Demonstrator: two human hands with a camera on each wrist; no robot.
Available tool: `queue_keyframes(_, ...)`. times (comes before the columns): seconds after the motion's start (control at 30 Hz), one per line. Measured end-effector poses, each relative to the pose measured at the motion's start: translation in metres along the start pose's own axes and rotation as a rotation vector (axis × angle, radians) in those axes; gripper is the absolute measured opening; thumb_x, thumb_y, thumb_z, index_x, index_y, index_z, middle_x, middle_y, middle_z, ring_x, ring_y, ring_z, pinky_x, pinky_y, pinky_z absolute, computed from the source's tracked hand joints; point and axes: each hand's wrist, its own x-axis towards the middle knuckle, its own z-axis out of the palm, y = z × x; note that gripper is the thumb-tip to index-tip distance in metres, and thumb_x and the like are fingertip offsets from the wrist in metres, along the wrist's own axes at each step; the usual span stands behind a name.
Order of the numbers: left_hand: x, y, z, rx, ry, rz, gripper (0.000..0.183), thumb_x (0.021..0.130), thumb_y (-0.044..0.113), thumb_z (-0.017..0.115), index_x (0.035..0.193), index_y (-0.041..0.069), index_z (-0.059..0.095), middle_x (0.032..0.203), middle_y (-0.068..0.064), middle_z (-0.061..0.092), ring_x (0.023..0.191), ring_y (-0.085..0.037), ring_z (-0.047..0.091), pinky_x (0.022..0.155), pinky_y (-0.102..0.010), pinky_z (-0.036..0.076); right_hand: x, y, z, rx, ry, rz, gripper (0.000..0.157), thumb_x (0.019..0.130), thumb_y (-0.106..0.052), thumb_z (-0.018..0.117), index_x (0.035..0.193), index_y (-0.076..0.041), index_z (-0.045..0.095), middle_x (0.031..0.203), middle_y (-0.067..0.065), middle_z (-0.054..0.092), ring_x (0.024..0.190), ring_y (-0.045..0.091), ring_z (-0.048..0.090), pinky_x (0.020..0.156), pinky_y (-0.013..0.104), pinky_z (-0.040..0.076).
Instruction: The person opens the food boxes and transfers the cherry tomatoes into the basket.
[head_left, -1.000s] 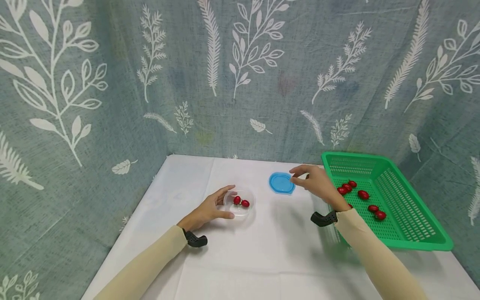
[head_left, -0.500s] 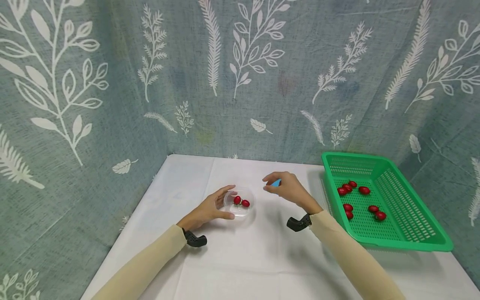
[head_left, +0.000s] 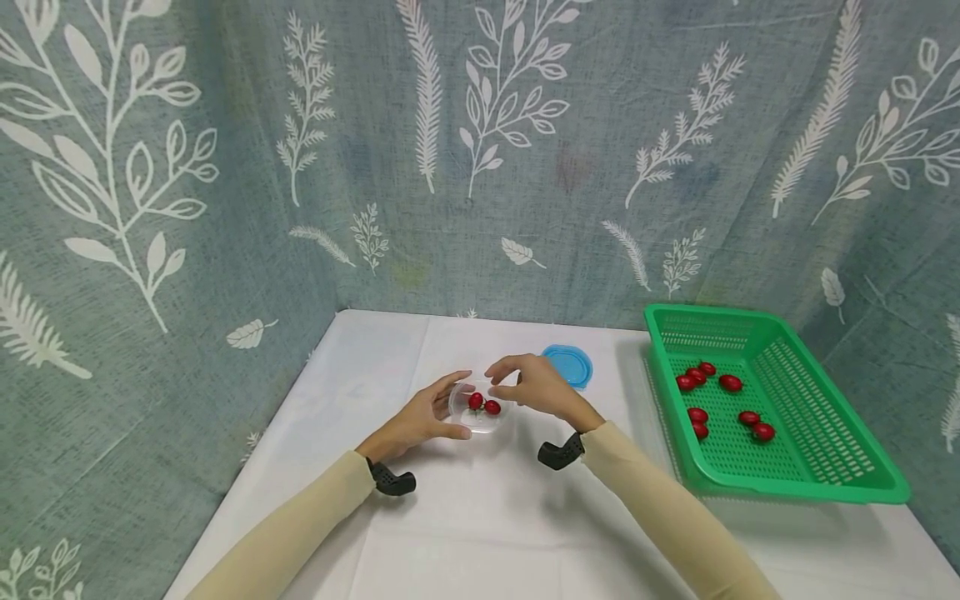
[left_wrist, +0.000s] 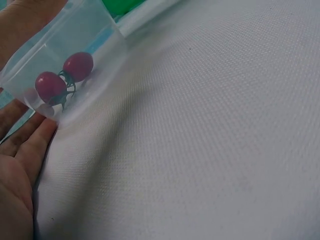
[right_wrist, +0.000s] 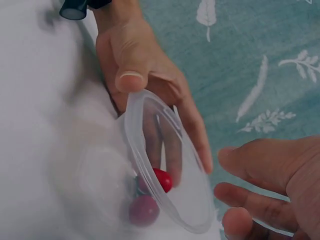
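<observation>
My left hand [head_left: 420, 421] grips a clear round plastic tub [head_left: 483, 427] on the table, thumb on the near side and fingers round the far side. In the right wrist view the left thumb lies at the rim of the tub [right_wrist: 134, 131], and the other fingers show through its wall. Two small red tomatoes [head_left: 476, 401] with green stems lie inside, also seen through the wall in the left wrist view as tomatoes [left_wrist: 78, 66]. By the right rim is my right hand [head_left: 536, 387], fingers loosely bent. Nothing shows between its fingertips in the right wrist view [right_wrist: 272, 180].
Behind the right hand a blue lid [head_left: 567, 367] lies flat on the white-covered table [head_left: 480, 508]. At the right stands a green perforated basket [head_left: 840, 425] with several red tomatoes [head_left: 730, 382]. Patterned cloth [head_left: 480, 208] rises at the back and sides.
My right hand has moved left from beside the basket, across the blue lid, to the tub's right rim. The lid shows fully again. The left hand and tub have stayed put.
</observation>
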Motion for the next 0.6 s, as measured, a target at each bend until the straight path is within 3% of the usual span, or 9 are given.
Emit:
queue_keyframes(0.1,0.001,-0.001,0.000,-0.003,0.004,-0.002,0.102,0.078,0.022,0.093,0.160,0.033,0.034,0.163,0.001,0.034,0.153,-0.025,0.028,0.120,-0.044,0.030,0.004,-0.001,0.005,0.001,-0.023,0.002,0.031,0.095,-0.020,0.077,0.123,-0.010,0.074,0.114,0.006,0.074,0.062,0.021,0.065,0.059,0.032,0.058)
queue_keyframes(0.3,0.002,-0.003,-0.001,-0.009,0.000,0.006,0.102,0.079,0.021,0.093,0.161,0.032,0.033,0.164,0.004,0.032,0.151,-0.022,0.031,0.119,-0.040,0.032,0.012,-0.003,0.013,-0.017,-0.058,0.007,0.032,0.095,-0.020,0.076,0.126,-0.010,0.073,0.123,0.009,0.072,0.059,0.020,0.065,0.055,0.031,0.057)
queue_keyframes(0.6,0.000,-0.004,0.000,-0.023,-0.002,0.017,0.101,0.079,0.022,0.092,0.160,0.032,0.033,0.162,-0.001,0.036,0.150,-0.025,0.034,0.120,-0.042,0.032,0.019,-0.006,0.022,-0.094,-0.084,-0.026,0.032,0.095,-0.020,0.077,0.125,-0.009,0.075,0.122,0.009,0.074,0.045,0.015,0.058,0.048,0.026,0.050)
